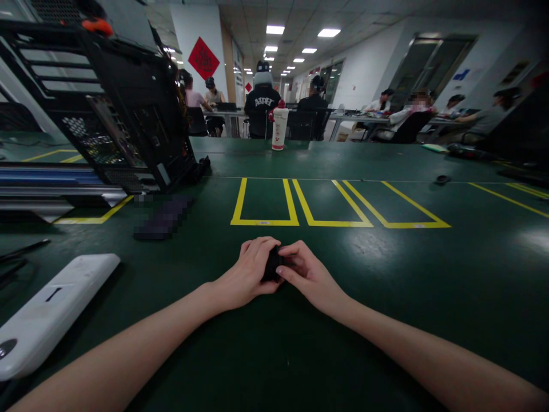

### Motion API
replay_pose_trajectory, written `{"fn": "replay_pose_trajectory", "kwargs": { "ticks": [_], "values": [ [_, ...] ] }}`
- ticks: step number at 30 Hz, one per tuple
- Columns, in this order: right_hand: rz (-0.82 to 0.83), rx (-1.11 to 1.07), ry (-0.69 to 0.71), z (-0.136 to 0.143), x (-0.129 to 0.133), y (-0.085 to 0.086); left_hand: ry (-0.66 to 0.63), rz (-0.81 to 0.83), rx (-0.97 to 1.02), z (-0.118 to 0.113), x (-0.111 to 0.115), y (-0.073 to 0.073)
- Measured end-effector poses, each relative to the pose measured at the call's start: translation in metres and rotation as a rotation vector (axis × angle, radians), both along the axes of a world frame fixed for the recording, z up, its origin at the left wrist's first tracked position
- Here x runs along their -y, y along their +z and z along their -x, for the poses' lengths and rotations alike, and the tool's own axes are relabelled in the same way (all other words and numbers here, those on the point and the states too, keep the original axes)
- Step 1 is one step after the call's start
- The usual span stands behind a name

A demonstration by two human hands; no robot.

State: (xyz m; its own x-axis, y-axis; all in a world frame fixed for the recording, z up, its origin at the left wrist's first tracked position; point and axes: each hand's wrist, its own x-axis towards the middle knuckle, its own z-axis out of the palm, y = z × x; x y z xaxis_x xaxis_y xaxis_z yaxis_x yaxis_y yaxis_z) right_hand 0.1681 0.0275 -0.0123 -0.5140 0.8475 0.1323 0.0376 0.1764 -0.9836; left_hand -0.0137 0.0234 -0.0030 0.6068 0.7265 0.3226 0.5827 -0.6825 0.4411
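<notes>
A small black object (273,265) is held between my two hands, low over the green table (283,349). Its exact kind cannot be made out, since fingers cover much of it. My left hand (249,272) wraps around it from the left, fingers over the top and thumb below. From the right, my right hand (311,277) pinches its side with thumb and fingertips. Both hands are closed. Just beyond them, yellow tape outlines (265,222) mark the tabletop.
An open black computer case (141,131) stands at the left. Nearer lie a dark flat object (163,217), partly blurred, and a white elongated device (60,303). At the back edge stands a white cup (279,129). A small black ring-like piece (442,179) sits at the right. Several people sit beyond.
</notes>
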Motion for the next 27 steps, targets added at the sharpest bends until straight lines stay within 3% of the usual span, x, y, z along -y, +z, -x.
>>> {"fn": "replay_pose_trajectory", "kwargs": {
  "ticks": [6, 10, 19, 27],
  "values": [
    [-0.003, 0.093, 0.015, -0.0022, -0.0010, 0.0014, 0.001, 0.026, 0.018, 0.0002, 0.0003, 0.0018],
    [-0.027, 0.037, 0.065, -0.0048, 0.0003, 0.0011, 0.009, 0.039, 0.018, 0.0010, -0.0002, 0.0009],
    [0.010, 0.026, 0.001, -0.0010, -0.0025, -0.0041, 0.013, 0.014, 0.019, -0.0007, -0.0012, 0.0000],
    [-0.019, -0.032, 0.057, -0.0044, -0.0015, -0.0011, 0.007, 0.035, 0.002, 0.0011, -0.0006, -0.0001]
  ]
}}
